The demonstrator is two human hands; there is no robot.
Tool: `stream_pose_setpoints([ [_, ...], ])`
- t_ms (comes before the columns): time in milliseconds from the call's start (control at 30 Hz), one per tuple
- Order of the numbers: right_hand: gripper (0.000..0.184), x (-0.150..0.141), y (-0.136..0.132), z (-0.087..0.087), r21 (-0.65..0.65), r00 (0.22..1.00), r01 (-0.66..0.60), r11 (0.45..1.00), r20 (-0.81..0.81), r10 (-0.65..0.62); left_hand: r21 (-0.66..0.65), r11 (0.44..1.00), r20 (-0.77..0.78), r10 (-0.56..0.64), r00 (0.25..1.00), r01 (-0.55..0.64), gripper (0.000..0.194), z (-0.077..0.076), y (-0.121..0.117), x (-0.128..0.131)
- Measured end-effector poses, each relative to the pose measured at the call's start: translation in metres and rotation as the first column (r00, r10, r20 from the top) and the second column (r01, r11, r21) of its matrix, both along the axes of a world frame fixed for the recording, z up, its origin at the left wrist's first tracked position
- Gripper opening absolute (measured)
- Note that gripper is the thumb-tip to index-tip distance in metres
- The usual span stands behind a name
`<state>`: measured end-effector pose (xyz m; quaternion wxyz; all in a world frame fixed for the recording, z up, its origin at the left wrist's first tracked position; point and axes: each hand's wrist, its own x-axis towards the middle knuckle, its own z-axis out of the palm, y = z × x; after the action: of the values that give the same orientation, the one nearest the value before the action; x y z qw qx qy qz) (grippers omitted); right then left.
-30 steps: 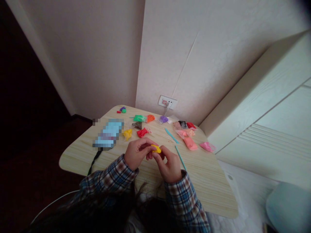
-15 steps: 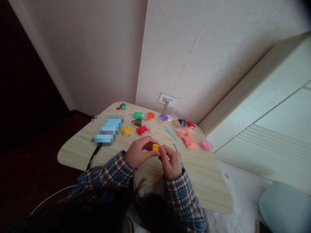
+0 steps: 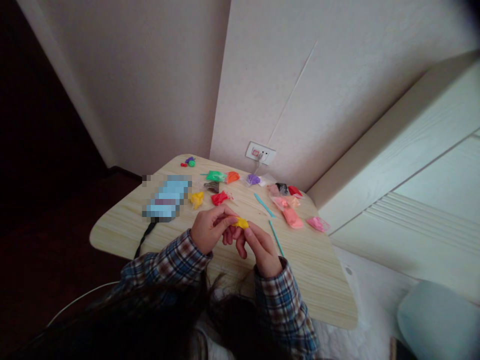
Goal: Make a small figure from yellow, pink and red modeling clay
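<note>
A small lump of yellow modelling clay is pinched between my two hands above the table. My left hand has its thumb and fingers closed on the lump's left side. From the right, the thumb and fingertips of my right hand grip the other side. Fingers partly cover the clay. Just right of my right hand lies a thin teal stick tool. Beyond it rests a flat blue clay knife. A bag of red clay and one of yellow clay lie past my left hand.
Several clay bags, among them green, purple, coral and pink, lie toward the back and right. A blurred-out device with a black strap is at left. Small coloured clay pieces sit at the far corner.
Both hands have turned the yellow clay and changed their grip. It now looks flatter and more pointed, and the left fingers have closed in on it.
</note>
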<state>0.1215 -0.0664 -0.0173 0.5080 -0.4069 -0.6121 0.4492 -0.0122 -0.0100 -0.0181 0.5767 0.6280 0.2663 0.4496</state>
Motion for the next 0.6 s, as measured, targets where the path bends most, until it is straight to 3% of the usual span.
stream_pose_setpoints([
  [200, 0.041, 0.003, 0.003, -0.007, -0.008, 0.98, 0.154, 0.988, 0.126, -0.152, 0.043, 0.998, -0.07, 0.054, 0.996, -0.051, 0.026, 0.0, -0.001, 0.0],
  [333, 0.039, 0.003, 0.004, -0.008, 0.081, 0.924, 0.241, 0.967, 0.284, -0.254, 0.057, 0.997, -0.077, 0.057, 0.995, -0.052, 0.033, 0.0, -0.001, 0.0],
  [467, 0.039, 0.003, 0.004, -0.007, 0.214, 0.771, 0.371, 0.903, 0.472, -0.428, 0.099, 0.995, -0.132, 0.018, 0.991, -0.004, 0.037, 0.001, -0.001, 0.001],
  [600, 0.035, 0.004, 0.005, -0.011, 0.302, 0.609, 0.407, 0.862, 0.614, -0.502, 0.104, 0.994, -0.251, -0.007, 0.968, 0.034, 0.031, 0.002, -0.002, 0.002],
])
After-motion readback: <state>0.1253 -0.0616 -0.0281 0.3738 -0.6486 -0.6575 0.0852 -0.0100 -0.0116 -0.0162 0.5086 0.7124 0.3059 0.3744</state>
